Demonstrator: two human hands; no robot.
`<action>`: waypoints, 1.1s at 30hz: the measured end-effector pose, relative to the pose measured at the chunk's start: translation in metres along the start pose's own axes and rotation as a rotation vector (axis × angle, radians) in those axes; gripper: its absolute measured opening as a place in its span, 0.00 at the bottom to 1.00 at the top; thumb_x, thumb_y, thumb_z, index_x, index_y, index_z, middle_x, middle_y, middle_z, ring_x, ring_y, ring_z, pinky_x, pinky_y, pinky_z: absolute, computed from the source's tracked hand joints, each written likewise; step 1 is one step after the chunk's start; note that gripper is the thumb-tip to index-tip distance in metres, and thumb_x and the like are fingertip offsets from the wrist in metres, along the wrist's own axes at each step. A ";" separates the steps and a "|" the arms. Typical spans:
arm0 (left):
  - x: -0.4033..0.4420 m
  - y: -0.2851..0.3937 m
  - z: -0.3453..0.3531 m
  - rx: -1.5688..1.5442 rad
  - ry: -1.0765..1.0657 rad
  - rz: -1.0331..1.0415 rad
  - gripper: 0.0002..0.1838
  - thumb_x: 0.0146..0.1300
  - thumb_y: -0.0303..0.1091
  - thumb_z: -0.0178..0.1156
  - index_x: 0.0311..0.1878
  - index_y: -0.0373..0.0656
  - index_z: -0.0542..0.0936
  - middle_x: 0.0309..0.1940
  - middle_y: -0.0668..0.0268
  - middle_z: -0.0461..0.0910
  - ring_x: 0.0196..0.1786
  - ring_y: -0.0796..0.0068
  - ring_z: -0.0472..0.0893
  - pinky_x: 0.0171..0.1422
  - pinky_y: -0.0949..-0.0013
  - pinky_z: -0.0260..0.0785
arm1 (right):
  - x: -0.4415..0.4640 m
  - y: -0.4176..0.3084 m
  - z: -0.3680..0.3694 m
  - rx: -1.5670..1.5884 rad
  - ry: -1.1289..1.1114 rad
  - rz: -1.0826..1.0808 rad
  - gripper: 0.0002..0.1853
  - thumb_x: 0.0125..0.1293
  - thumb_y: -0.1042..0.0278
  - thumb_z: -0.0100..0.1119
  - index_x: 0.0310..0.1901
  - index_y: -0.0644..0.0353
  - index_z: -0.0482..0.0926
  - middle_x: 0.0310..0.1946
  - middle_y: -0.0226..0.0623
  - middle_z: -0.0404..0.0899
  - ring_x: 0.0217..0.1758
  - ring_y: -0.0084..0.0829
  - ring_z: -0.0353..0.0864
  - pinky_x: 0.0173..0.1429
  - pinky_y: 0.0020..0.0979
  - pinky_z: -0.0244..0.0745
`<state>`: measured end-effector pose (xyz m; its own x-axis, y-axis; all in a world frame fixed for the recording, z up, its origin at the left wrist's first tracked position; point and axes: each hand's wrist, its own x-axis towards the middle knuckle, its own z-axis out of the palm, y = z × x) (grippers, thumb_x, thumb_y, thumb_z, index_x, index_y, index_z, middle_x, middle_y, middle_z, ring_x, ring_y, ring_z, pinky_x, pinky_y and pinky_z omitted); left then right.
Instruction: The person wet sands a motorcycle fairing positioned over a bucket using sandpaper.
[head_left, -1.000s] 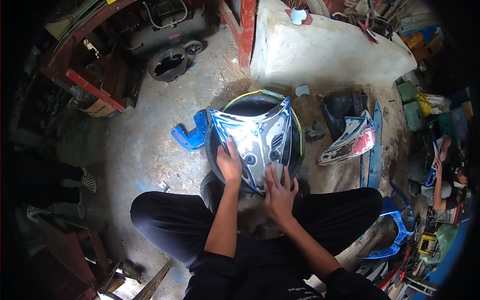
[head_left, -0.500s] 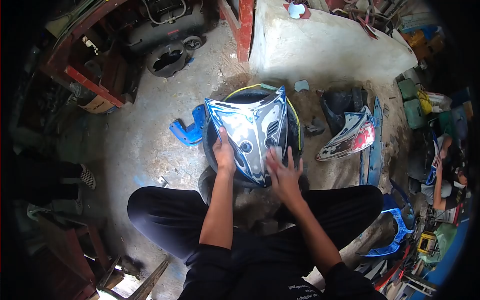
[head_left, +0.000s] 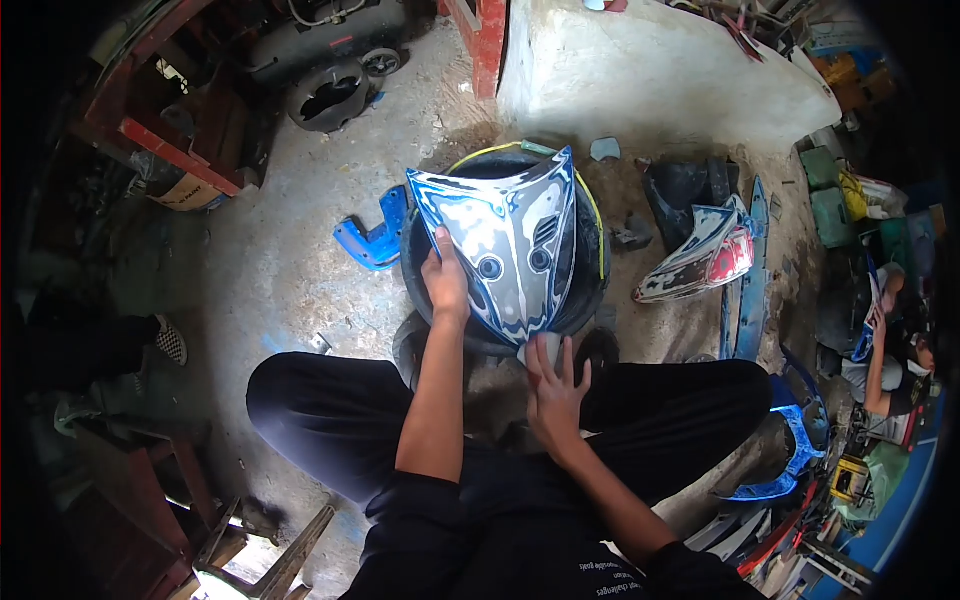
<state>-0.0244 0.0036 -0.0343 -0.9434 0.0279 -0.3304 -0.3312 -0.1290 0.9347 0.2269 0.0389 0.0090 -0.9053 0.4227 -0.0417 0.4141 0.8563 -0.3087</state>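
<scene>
Fingers spread, right hand (head_left: 556,395) presses a pale pad (head_left: 541,350); left hand (head_left: 446,283) — curled — grips the panel (head_left: 502,240).

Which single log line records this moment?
left hand: holds panel edge | right hand: holds pad at panel tip | panel: over tub

Panel (head_left: 508,225): blue, white, grey patches. Tub hose (head_left: 601,225): yellow. Shoe (head_left: 171,340): black-white checks.

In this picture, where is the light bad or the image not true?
Head view: strong lens distortion with black corners; deep shadow at far left hides detail; bright reflections on the mottled panel blend with its pale patches; the right hand looks slightly soft.
</scene>
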 end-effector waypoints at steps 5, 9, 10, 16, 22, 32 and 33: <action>-0.003 0.000 -0.004 0.020 -0.019 -0.038 0.39 0.79 0.62 0.50 0.59 0.24 0.80 0.51 0.53 0.85 0.52 0.68 0.79 0.64 0.64 0.69 | 0.052 -0.008 -0.008 0.041 0.133 0.011 0.29 0.77 0.65 0.51 0.79 0.45 0.66 0.84 0.26 0.57 0.87 0.53 0.46 0.79 0.68 0.39; 0.002 -0.004 -0.005 0.052 -0.015 -0.018 0.40 0.79 0.62 0.50 0.59 0.23 0.80 0.51 0.52 0.85 0.52 0.67 0.80 0.64 0.64 0.70 | 0.007 -0.006 0.014 0.046 0.073 -0.019 0.34 0.74 0.69 0.51 0.81 0.47 0.61 0.83 0.32 0.58 0.87 0.57 0.45 0.80 0.70 0.34; 0.002 -0.001 -0.002 0.049 -0.003 -0.004 0.40 0.79 0.62 0.51 0.59 0.23 0.80 0.51 0.52 0.85 0.52 0.66 0.80 0.64 0.64 0.70 | 0.009 -0.006 0.014 0.039 0.084 -0.026 0.34 0.74 0.69 0.51 0.81 0.47 0.61 0.83 0.32 0.58 0.87 0.57 0.45 0.80 0.70 0.34; -0.006 0.003 -0.009 0.056 -0.066 -0.057 0.38 0.81 0.59 0.51 0.63 0.24 0.78 0.57 0.54 0.83 0.57 0.68 0.80 0.68 0.65 0.68 | 0.052 -0.021 0.002 0.088 0.159 0.060 0.28 0.80 0.62 0.47 0.79 0.48 0.64 0.84 0.29 0.57 0.87 0.55 0.47 0.79 0.73 0.36; -0.001 0.003 -0.001 -0.002 -0.003 -0.016 0.37 0.80 0.59 0.50 0.57 0.24 0.82 0.49 0.56 0.86 0.51 0.70 0.80 0.63 0.65 0.70 | -0.009 -0.010 0.034 -0.029 0.056 0.008 0.30 0.79 0.63 0.49 0.81 0.47 0.63 0.84 0.28 0.57 0.88 0.54 0.44 0.81 0.70 0.33; -0.004 0.008 -0.003 -0.052 -0.030 -0.085 0.37 0.80 0.60 0.51 0.59 0.25 0.81 0.51 0.55 0.85 0.52 0.70 0.80 0.63 0.65 0.71 | 0.008 -0.006 0.017 0.044 0.087 0.040 0.31 0.77 0.63 0.52 0.80 0.48 0.63 0.83 0.31 0.58 0.87 0.56 0.45 0.79 0.72 0.36; -0.004 0.006 -0.003 -0.056 -0.032 -0.139 0.37 0.80 0.60 0.52 0.59 0.25 0.81 0.51 0.55 0.85 0.52 0.71 0.80 0.63 0.65 0.71 | -0.002 -0.009 0.015 0.043 0.038 0.054 0.33 0.77 0.65 0.51 0.81 0.51 0.59 0.83 0.35 0.57 0.87 0.58 0.45 0.80 0.71 0.31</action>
<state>-0.0223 -0.0004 -0.0280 -0.8890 0.0809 -0.4506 -0.4577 -0.1766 0.8714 0.2237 0.0259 -0.0021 -0.8770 0.4799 -0.0239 0.4574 0.8187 -0.3472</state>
